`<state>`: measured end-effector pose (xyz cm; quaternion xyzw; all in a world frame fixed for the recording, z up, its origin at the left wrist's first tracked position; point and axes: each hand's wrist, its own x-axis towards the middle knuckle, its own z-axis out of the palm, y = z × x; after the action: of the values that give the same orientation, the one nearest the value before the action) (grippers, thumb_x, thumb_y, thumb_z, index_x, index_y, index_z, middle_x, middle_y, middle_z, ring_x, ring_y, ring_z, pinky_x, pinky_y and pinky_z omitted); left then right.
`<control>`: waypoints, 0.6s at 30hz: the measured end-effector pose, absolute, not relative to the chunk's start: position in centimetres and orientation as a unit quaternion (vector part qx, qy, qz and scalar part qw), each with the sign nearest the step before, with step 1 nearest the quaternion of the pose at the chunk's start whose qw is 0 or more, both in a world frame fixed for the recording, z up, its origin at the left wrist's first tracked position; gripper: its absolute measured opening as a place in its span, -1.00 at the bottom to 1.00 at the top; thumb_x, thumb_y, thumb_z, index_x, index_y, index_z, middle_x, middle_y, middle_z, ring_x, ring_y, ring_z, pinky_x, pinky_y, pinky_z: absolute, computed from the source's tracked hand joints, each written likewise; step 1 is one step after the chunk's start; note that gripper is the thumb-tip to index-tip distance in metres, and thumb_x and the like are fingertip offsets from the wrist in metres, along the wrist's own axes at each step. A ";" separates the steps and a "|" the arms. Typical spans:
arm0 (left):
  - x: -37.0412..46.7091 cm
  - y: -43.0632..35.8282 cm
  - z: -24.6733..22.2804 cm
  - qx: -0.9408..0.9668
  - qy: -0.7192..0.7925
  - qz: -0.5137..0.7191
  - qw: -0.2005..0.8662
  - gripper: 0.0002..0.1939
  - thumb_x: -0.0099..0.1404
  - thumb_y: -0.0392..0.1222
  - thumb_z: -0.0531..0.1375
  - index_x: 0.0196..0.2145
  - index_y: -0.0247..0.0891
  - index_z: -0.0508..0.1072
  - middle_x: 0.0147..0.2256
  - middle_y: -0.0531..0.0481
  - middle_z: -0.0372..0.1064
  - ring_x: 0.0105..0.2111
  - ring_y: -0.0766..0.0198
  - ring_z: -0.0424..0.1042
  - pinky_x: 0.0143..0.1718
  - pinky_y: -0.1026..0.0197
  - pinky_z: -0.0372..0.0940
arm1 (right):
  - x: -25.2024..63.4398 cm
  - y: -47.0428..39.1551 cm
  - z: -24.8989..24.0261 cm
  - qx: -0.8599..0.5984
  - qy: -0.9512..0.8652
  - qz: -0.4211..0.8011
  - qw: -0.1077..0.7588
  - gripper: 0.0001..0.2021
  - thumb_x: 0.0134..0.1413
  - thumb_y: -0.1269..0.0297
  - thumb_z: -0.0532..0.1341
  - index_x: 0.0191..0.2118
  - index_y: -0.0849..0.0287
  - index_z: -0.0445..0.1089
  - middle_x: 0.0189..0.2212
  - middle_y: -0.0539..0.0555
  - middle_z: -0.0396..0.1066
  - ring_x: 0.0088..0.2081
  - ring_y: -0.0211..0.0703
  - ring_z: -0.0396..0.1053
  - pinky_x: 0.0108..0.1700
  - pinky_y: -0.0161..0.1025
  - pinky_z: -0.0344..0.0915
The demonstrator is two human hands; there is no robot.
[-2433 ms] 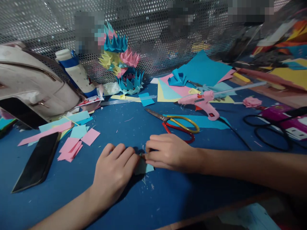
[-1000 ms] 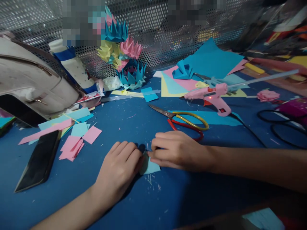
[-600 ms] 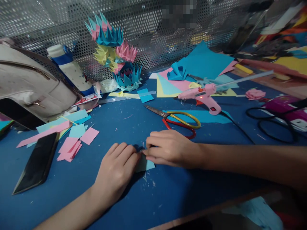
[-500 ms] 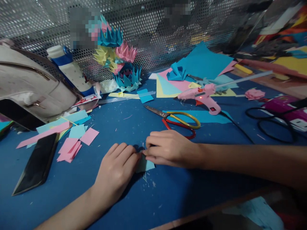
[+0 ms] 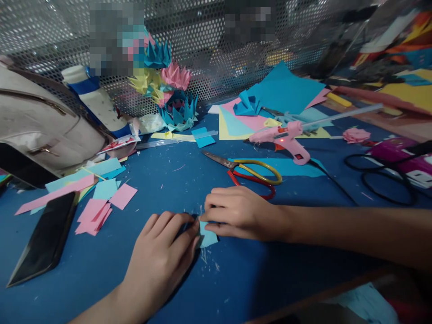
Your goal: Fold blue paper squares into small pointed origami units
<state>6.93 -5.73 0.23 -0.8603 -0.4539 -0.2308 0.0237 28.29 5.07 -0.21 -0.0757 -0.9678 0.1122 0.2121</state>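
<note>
A small light blue paper piece (image 5: 207, 236) lies on the blue table between my hands. My left hand (image 5: 162, 252) pinches its left upper edge, fingers bent. From the right, my right hand (image 5: 238, 213) has its fingertips closed on the paper's top edge, close to the left fingertips. The fingers cover part of the paper. Scissors (image 5: 236, 166) with one yellow and one red handle lie just beyond my right hand. Behind them is a pink glue gun (image 5: 286, 139) with a lit orange light, near a blue paper strip (image 5: 300, 167).
Pink squares (image 5: 92, 216), paper strips (image 5: 57, 193) and a phone (image 5: 45, 238) lie left. Behind stand a bag (image 5: 43, 117), a bottle (image 5: 97, 101) and folded paper flowers (image 5: 178, 110). Large blue sheets (image 5: 286, 87), a black cable (image 5: 381, 180) and a pink rose (image 5: 356, 135) are on the right.
My left hand has shifted slightly down, and more of the light blue paper shows between the hands. The whole view has shifted a little.
</note>
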 end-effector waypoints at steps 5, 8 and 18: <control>6.8 -6.3 0.4 -0.864 -0.454 -0.217 0.023 -0.76 0.48 -0.31 0.08 -0.02 -0.33 0.50 -0.11 -0.12 0.46 -0.18 0.10 0.34 -0.21 0.07 0.13 | 28.3 5.0 -0.1 -0.089 -0.966 0.131 0.205 -0.77 0.36 0.24 0.16 -0.02 0.23 0.47 -0.23 0.09 0.45 -0.22 -0.20 0.33 -0.22 -0.26 0.18; 6.8 -6.3 0.5 -0.870 -0.444 -0.214 0.027 -0.74 0.48 -0.31 0.06 -0.01 -0.33 0.50 -0.12 -0.11 0.47 -0.20 0.12 0.36 -0.20 0.10 0.15 | 28.2 5.1 -0.2 -0.088 -0.965 0.128 0.211 -0.79 0.35 0.26 0.17 -0.04 0.20 0.49 -0.25 0.07 0.45 -0.25 -0.21 0.32 -0.25 -0.26 0.17; 6.4 -6.3 -0.2 -0.888 -0.404 -0.214 0.052 -0.69 0.51 -0.30 0.02 -0.01 -0.47 0.51 -0.15 -0.17 0.53 -0.22 0.14 0.40 -0.16 0.12 0.18 | 27.6 5.1 0.2 -0.083 -0.974 0.087 0.193 -0.79 0.39 0.28 0.12 -0.10 0.18 0.50 -0.28 0.02 0.43 -0.35 -0.28 0.25 -0.34 -0.26 0.10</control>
<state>6.41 -6.27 -0.17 -0.8882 -0.4036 -0.2135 0.0517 27.58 5.11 0.19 -0.0826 -0.9738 0.0872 0.1932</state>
